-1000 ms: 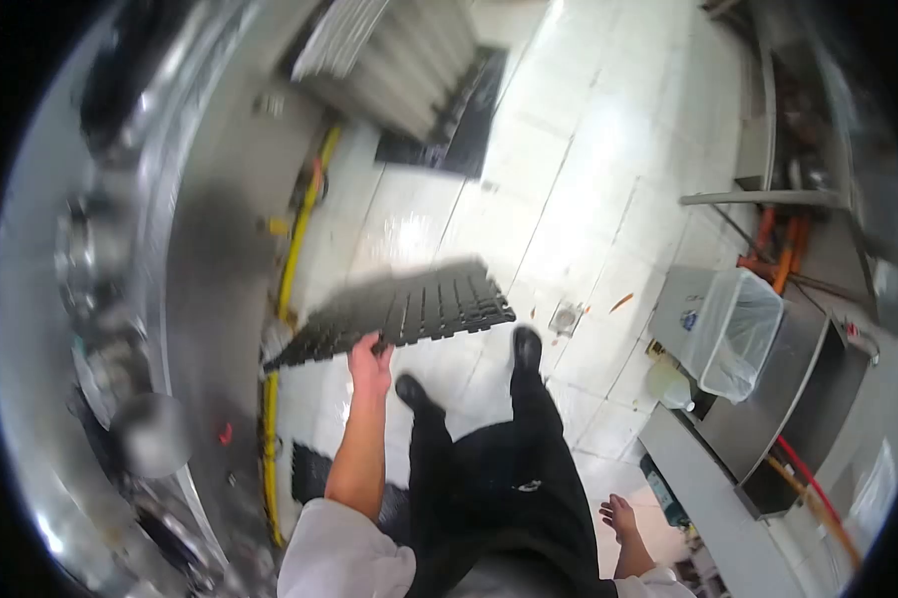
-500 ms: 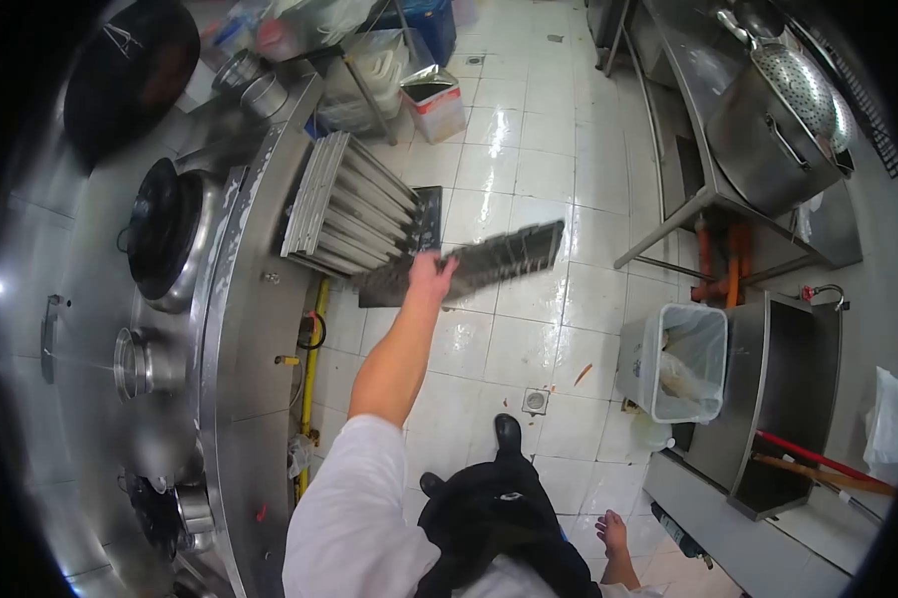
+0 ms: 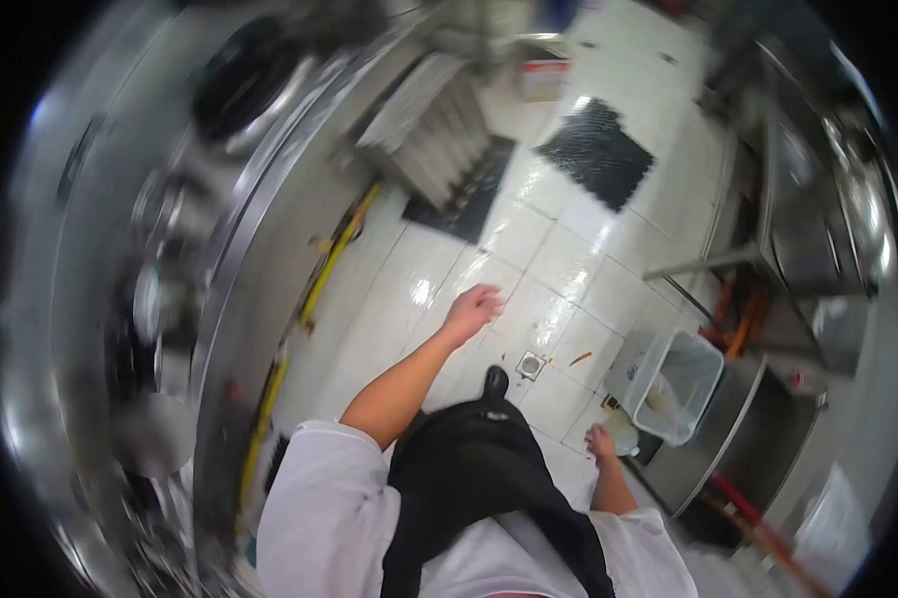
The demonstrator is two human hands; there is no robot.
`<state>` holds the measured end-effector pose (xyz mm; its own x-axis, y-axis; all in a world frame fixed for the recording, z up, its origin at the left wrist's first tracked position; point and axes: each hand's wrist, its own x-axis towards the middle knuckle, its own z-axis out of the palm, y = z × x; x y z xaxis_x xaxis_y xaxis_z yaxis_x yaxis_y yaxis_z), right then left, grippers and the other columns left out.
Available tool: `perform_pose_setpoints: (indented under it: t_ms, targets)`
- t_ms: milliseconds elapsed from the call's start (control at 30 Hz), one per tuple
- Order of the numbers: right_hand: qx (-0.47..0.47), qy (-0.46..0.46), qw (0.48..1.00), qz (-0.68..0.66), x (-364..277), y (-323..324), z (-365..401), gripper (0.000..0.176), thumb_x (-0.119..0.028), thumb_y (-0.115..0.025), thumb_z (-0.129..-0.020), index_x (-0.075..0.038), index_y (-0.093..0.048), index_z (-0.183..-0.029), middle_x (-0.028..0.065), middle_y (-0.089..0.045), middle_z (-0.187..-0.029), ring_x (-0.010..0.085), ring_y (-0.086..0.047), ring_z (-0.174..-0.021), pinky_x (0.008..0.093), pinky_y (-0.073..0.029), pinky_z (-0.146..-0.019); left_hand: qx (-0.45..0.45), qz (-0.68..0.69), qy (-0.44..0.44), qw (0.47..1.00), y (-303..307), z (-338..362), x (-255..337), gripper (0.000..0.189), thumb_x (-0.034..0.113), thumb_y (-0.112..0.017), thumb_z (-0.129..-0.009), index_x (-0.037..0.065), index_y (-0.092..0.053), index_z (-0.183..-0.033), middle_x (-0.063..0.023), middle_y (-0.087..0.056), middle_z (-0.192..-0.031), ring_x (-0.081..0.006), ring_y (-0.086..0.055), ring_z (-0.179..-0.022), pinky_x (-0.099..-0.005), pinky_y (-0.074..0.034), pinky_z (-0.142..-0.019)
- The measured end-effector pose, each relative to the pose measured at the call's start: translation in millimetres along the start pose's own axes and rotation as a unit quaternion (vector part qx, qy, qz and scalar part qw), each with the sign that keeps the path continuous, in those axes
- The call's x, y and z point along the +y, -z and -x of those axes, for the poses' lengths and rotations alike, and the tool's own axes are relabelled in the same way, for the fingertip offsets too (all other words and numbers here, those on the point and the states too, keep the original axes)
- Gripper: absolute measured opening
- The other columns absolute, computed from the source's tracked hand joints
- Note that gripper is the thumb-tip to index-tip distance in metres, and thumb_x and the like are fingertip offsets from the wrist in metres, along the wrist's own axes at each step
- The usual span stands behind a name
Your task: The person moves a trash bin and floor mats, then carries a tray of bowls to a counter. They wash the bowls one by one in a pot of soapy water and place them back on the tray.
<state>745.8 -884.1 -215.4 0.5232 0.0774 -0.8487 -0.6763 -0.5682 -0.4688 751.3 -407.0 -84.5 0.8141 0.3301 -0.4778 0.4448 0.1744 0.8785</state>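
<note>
My left hand (image 3: 474, 311) is in mid-air over the white tiles, its fingers loosely curled and apart with nothing in them. Ahead of it a black ridged mat (image 3: 598, 154) lies flat on the floor. A second dark mat (image 3: 489, 204) lies under a slatted metal rack (image 3: 434, 130) that leans by the cooking counter. Low on the right, my right hand (image 3: 600, 442) hangs with its fingers slightly bent and holds nothing; behind it stands a translucent plastic jug-like container (image 3: 621, 433). The view is smeared by motion.
On the left runs a steel cooking counter (image 3: 260, 169) with pots and a yellow pipe (image 3: 339, 249) along its front. A clear plastic bin (image 3: 683, 384) stands right, below a steel table (image 3: 768, 219). A floor drain (image 3: 531, 366) is near my boot (image 3: 496, 381).
My left hand has let go of the black mat and drawn back toward me. The mat now lies flat, farther ahead and to the right. The whole view has turned.
</note>
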Motion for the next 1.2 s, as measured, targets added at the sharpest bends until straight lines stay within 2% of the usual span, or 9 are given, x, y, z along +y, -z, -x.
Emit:
perform_pose_setpoints:
  t_ms: [67,167,300,500,567,767,900,1167,1200]
  targets:
    - [-0.038,0.018,0.999,0.008,-53.3,5.6,-23.8,0.044,-0.039,-0.043,-0.091,-0.006,-0.045,-0.12,0.0091,-0.057,-0.106,0.0183,-0.055,-0.089,0.0331,-0.044,-0.075,0.149,-0.06,0.103,0.982,51.7,69.2,-85.7,0.029,0.012,-0.052,-0.084,0.005,-0.055,-0.111,-0.0079,-0.063,-0.093,-0.0142,-0.062,-0.077,-0.0266,-0.048,-0.07]
    - [-0.077,0.027,0.994,0.07,-133.5,-2.3,-71.7,0.043,-0.03,-0.038,-0.093,-0.01,-0.036,-0.13,0.0135,-0.048,-0.127,0.0274,-0.049,-0.112,0.0399,-0.041,-0.089,0.261,-0.357,0.164,0.882,120.3,213.2,-197.2,0.028,0.02,-0.043,-0.08,0.003,-0.06,-0.093,-0.0179,-0.061,-0.099,-0.033,-0.057,-0.095,-0.0443,-0.046,-0.081]
    - [-0.103,0.018,0.959,0.264,-247.2,-73.4,-68.9,0.047,-0.038,-0.04,-0.091,-0.016,-0.035,-0.133,0.0093,-0.047,-0.128,0.0238,-0.049,-0.111,0.0363,-0.039,-0.087,0.53,-0.12,0.362,0.757,124.0,388.8,-274.5,0.028,0.023,-0.047,-0.079,0.006,-0.062,-0.094,-0.0156,-0.062,-0.1,-0.033,-0.058,-0.094,-0.0397,-0.046,-0.082]
    - [-0.146,0.079,0.897,0.41,-340.8,-223.9,-94.0,0.054,-0.039,-0.04,-0.091,-0.013,-0.029,-0.137,0.0111,-0.045,-0.131,0.0258,-0.046,-0.116,0.0409,-0.036,-0.093,0.689,0.104,0.325,0.64,34.9,486.8,-351.7,0.026,0.022,-0.05,-0.079,0.003,-0.062,-0.09,-0.0161,-0.064,-0.092,-0.0313,-0.062,-0.079,-0.0391,-0.05,-0.072]
    - [-0.234,0.198,0.875,0.375,-340.0,-302.3,-53.1,0.054,-0.037,-0.04,-0.092,-0.011,-0.028,-0.137,0.013,-0.043,-0.132,0.0277,-0.045,-0.119,0.0438,-0.033,-0.097,0.664,0.414,0.163,0.601,2.9,497.3,-405.5,0.024,0.023,-0.052,-0.079,0.003,-0.061,-0.087,-0.0112,-0.063,-0.083,-0.0221,-0.06,-0.065,-0.0345,-0.05,-0.059]
    - [-0.452,0.207,0.711,0.497,-274.2,-498.8,21.7,0.048,-0.031,-0.045,-0.091,-0.008,-0.037,-0.133,0.0125,-0.052,-0.121,0.0234,-0.052,-0.106,0.038,-0.041,-0.087,0.676,0.587,0.131,0.426,-26.1,544.0,-447.3,0.022,0.019,-0.055,-0.076,0.003,-0.062,-0.089,-0.0075,-0.06,-0.074,-0.0166,-0.057,-0.06,-0.0294,-0.045,-0.049]
    - [-0.377,0.233,0.583,0.682,-212.4,-578.1,118.7,0.048,-0.033,-0.046,-0.091,-0.007,-0.04,-0.131,0.0111,-0.055,-0.115,0.0217,-0.054,-0.099,0.0352,-0.042,-0.081,0.68,0.583,0.169,0.41,-22.4,577.5,-492.3,0.021,0.019,-0.056,-0.076,0.004,-0.063,-0.09,-0.0067,-0.059,-0.073,-0.0164,-0.056,-0.06,-0.0286,-0.045,-0.049]
    - [-0.329,0.141,0.515,0.778,-123.3,-739.1,142.7,0.052,-0.04,-0.044,-0.09,-0.01,-0.037,-0.132,0.0121,-0.052,-0.122,0.0263,-0.052,-0.106,0.0392,-0.039,-0.088,0.758,0.602,0.159,0.195,34.9,662.6,-508.7,0.024,0.02,-0.058,-0.076,0.004,-0.063,-0.092,-0.0048,-0.06,-0.079,-0.0144,-0.057,-0.066,-0.0257,-0.044,-0.052]
    - [-0.298,0.13,0.451,0.831,-116.3,-757.9,153.8,0.052,-0.04,-0.044,-0.09,-0.01,-0.038,-0.132,0.012,-0.052,-0.121,0.026,-0.052,-0.106,0.0386,-0.039,-0.087,0.753,0.609,0.165,0.186,31.6,664.8,-523.0,0.024,0.02,-0.058,-0.076,0.004,-0.063,-0.092,-0.0048,-0.06,-0.079,-0.0144,-0.057,-0.066,-0.0257,-0.044,-0.052]
